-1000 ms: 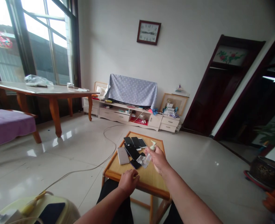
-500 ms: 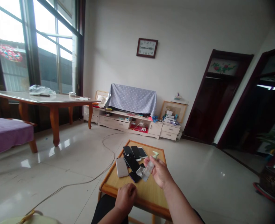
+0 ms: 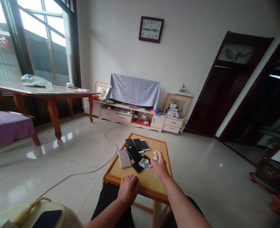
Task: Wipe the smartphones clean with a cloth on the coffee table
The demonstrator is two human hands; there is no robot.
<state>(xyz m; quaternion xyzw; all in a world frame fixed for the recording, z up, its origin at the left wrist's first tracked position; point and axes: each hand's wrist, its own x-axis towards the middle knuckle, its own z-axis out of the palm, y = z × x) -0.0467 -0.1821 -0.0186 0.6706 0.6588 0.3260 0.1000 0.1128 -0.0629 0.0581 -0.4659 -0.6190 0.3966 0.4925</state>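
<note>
My right hand is closed around a small clear pump bottle with a pale green pump head. The bottle stands upright over the right part of the small wooden table, its body mostly hidden by my fingers. Left of it lies a crumpled white tissue. Several phones are grouped beyond and beside the tissue, among them a black phone, a silver phone lying face down and a white phone. My left hand rests on the table's near edge, fingers curled together, nothing visible in them.
At lower left a dark phone lies on a pale rounded seat. A cable crosses the tiled floor. A larger table stands at left, a low cabinet along the wall, a plant pot at right.
My right hand has brought the bottle from a tilt to upright, pump head up. The tissue now lies apart from the bottle. My view has tipped downward, showing the seat and dark phone.
</note>
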